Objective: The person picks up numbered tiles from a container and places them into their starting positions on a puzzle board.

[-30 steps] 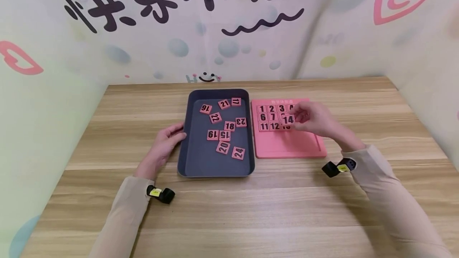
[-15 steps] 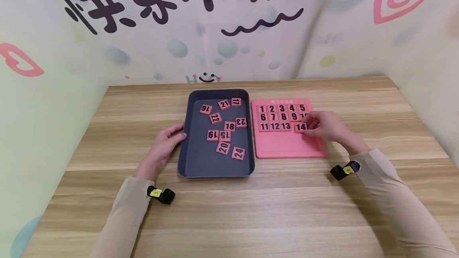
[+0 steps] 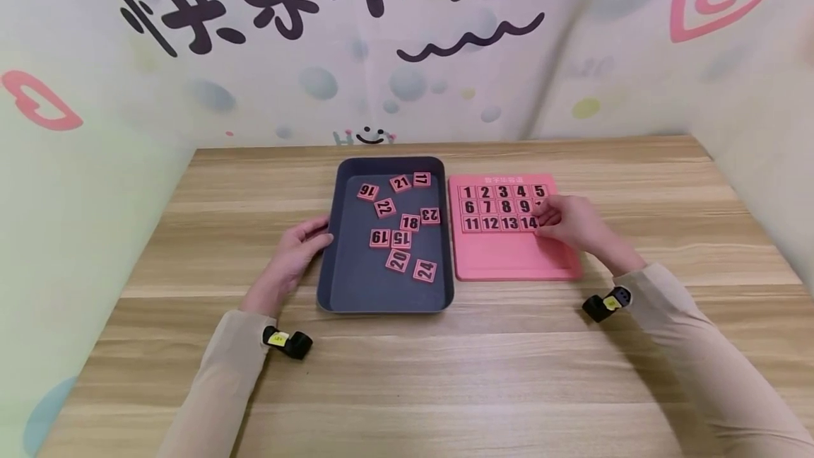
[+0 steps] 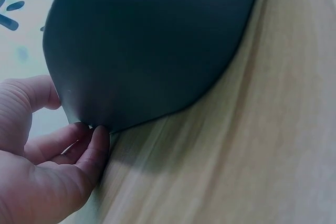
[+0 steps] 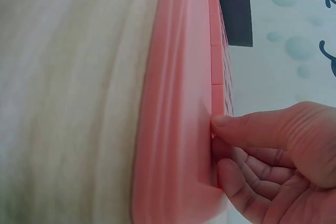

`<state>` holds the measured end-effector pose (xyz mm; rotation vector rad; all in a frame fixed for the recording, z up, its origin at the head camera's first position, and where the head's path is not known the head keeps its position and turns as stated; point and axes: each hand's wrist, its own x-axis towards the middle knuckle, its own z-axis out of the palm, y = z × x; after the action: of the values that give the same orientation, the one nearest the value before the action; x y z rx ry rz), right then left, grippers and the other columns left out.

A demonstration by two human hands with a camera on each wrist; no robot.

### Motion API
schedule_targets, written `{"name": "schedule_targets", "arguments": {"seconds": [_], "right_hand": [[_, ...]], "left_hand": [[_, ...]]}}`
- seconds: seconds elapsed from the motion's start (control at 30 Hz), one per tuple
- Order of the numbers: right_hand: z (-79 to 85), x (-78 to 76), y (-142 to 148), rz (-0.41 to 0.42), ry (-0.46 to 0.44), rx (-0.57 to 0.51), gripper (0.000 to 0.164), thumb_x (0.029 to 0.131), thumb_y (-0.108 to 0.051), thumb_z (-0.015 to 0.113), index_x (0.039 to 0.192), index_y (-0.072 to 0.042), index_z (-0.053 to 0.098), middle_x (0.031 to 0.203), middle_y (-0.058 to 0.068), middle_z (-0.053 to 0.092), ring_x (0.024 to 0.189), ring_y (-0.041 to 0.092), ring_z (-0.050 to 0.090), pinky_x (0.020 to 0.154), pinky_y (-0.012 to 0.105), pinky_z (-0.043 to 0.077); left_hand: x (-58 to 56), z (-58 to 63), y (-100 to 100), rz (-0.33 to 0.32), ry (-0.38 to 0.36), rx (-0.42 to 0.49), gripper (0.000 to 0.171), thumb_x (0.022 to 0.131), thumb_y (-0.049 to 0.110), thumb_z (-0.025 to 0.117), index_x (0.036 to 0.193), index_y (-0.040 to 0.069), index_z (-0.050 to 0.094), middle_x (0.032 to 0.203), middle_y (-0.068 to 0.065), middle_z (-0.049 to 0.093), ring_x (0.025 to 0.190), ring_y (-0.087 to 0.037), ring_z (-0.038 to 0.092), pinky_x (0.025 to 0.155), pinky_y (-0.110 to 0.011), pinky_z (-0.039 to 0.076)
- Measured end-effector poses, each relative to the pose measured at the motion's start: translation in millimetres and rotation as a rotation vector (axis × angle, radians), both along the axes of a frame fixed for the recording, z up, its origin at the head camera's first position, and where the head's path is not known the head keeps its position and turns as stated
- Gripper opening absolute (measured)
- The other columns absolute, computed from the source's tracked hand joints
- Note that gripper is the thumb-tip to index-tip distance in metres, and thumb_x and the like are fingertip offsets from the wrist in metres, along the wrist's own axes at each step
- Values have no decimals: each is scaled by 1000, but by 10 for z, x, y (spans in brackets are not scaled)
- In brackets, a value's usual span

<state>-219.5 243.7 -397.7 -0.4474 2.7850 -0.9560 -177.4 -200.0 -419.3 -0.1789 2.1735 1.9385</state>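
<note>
A dark grey tray (image 3: 385, 295) holds several loose pink number tiles (image 3: 425, 271). My left hand (image 3: 294, 253) grips the tray's left side, thumb at the rim and fingers against the outer wall, as the left wrist view shows. Beside the tray lies a pink number puzzle board (image 3: 502, 260) with tiles 1 to 14 set in rows. My right hand (image 3: 569, 221) pinches the number 14 tile (image 3: 528, 223) at its right end, level with the 13 tile (image 3: 509, 223). In the right wrist view the thumb (image 5: 236, 124) presses the tile's near edge. My fingers partly hide the 10 tile.
The wooden table (image 3: 445, 380) runs toward me below the tray and board. A patterned wall sheet (image 3: 407, 34) rises behind the table's far edge. The tray stands close against the board's left side.
My right hand has brought the 14 tile rightward and down from above the board, then slid it left against the 13 tile. The left hand has stayed on the tray.
</note>
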Motion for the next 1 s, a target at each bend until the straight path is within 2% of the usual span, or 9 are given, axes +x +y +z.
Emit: {"name": "schedule_targets", "arguments": {"seconds": [0.17, 0.37, 0.5, 0.7, 0.83, 1.0], "right_hand": [[4, -6, -9, -1, -4, 3, 22, 75, 4, 72, 93, 9, 61, 85, 19, 66, 80, 30, 62, 68, 25, 52], [59, -13, -14, -7, -6, 24, 28, 75, -3, 76, 97, 7, 61, 83, 15, 65, 76, 24, 61, 64, 23, 49], [144, 1, -101, -23, 14, 15, 28, 78, -5, 74, 99, 7, 60, 84, 15, 64, 76, 25, 60, 65, 27, 50], [290, -16, -456, 7, 33, -78, 31, 80, -5, 72, 105, 9, 59, 92, 19, 63, 84, 29, 60, 76, 38, 51], [330, -39, -759, 67, 57, -151, 32, 79, -4, 73, 105, 8, 60, 94, 20, 64, 85, 28, 60, 76, 38, 51], [341, -40, -1091, 111, 44, -211, 31, 78, -5, 74, 104, 5, 61, 93, 17, 65, 85, 25, 61, 75, 37, 52]], "left_hand": [[2, -1, 0, 1, 2, 3, 47, 92, -2, 48, 138, -9, 38, 140, -23, 41, 117, -16, 47, 86, -12, 42], [4, -1, 15, -2, 7, 13, 48, 92, -1, 49, 138, -9, 38, 140, -24, 41, 115, -14, 49, 85, -11, 43], [1, -4, 16, -4, 15, 19, 48, 92, -2, 49, 137, -10, 38, 139, -25, 41, 110, -9, 51, 85, -11, 43], [-2, 0, -7, -5, 10, 14, 47, 92, -2, 48, 138, -9, 38, 140, -24, 41, 108, -7, 51, 84, -11, 43], [8, 1, -8, -12, 12, 6, 48, 93, 0, 48, 138, -9, 37, 140, -25, 40, 110, -8, 50, 85, -11, 42], [5, -4, 1, -6, 14, 6, 47, 92, -1, 48, 138, -10, 38, 140, -25, 41, 108, -5, 51, 85, -11, 43]]}}
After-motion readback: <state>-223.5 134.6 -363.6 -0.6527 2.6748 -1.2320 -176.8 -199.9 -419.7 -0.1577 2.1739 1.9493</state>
